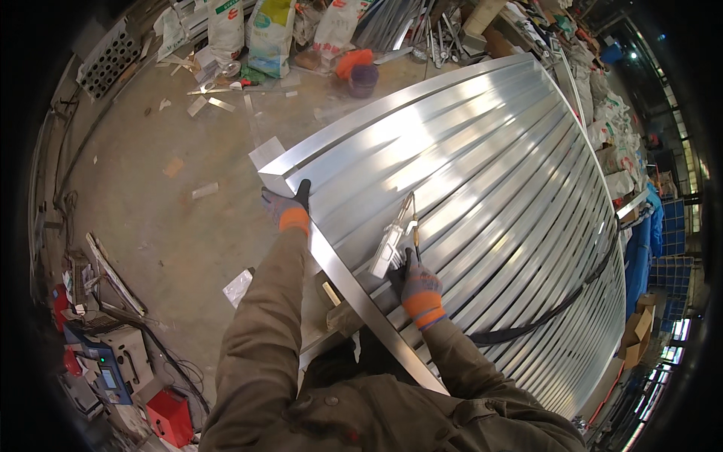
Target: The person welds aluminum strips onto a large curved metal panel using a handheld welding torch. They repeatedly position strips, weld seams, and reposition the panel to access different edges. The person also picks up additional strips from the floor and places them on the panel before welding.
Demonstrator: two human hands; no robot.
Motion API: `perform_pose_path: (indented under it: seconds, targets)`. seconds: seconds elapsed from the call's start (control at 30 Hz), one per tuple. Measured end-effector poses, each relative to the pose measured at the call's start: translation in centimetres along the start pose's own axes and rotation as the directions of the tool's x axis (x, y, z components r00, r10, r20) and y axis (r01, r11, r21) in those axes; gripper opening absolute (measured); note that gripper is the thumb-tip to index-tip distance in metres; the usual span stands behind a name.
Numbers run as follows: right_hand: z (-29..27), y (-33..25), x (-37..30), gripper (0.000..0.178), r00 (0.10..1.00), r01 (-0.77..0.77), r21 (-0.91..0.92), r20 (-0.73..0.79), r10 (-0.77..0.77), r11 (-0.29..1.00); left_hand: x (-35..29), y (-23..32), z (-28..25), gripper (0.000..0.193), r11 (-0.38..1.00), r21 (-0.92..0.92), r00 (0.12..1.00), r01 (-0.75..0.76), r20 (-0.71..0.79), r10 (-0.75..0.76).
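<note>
A large slatted panel of shiny silver metal [452,151] lies before me, bordered by a metal frame [354,294]. My left hand [288,207], in a grey glove with an orange cuff, is closed over the frame near its far left corner, the thumb on the panel side. My right hand [418,285], gloved alike, is wrapped round a silver welding gun [390,245] with a slender nozzle and a brass-coloured tube. The gun is over the slats, its tip pointing away from me. Part of its grip is hidden by my fingers.
A black cable sheath [535,325] runs across the slats on the right. Full sacks [271,38] and metal offcuts line the far side. A blue machine with a screen [109,377] and a red box [170,416] stand at lower left. Scraps lie on the concrete floor [166,226].
</note>
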State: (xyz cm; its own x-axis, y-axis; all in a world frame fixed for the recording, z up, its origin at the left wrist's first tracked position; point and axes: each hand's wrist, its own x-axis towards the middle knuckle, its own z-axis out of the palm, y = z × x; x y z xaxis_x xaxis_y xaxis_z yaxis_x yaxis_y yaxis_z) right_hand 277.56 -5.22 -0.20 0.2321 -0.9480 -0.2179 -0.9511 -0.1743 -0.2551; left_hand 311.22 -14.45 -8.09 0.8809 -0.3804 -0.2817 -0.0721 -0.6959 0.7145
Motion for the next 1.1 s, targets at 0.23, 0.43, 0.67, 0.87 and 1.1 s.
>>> perform_pose_path:
  seconds: [0.23,0.43,0.67,0.87,1.1]
  targets:
    - [-0.8,-0.1,-0.2,0.058,0.989,0.080,0.021,0.124,-0.082,0.997,-0.4,-0.1,0.2,0.119,0.984,-0.101,0.985,-0.149,-0.102,0.138]
    - [-5.9,-1.4,5.0,0.046,0.958,0.200,-0.086,0.228,-0.176,0.976,0.2,-0.8,0.8,0.115,0.978,-0.083,0.975,-0.192,-0.128,0.181]
    - [-5.8,-8.9,26.2,0.043,0.663,0.703,-0.128,-0.241,-0.709,0.700,0.3,-0.4,0.5,0.115,0.982,-0.022,0.978,-0.186,-0.095,0.183]
    - [-4.4,-12.8,34.7,0.046,0.640,0.760,-0.286,0.178,-0.747,0.583,0.4,-0.1,0.4,0.109,0.981,-0.040,0.980,-0.188,-0.069,0.185]
    - [-3.7,-13.2,35.7,0.044,0.562,0.813,-0.362,0.287,-0.776,0.455,0.4,-0.4,0.7,0.105,0.970,-0.038,0.967,-0.238,-0.106,0.233]
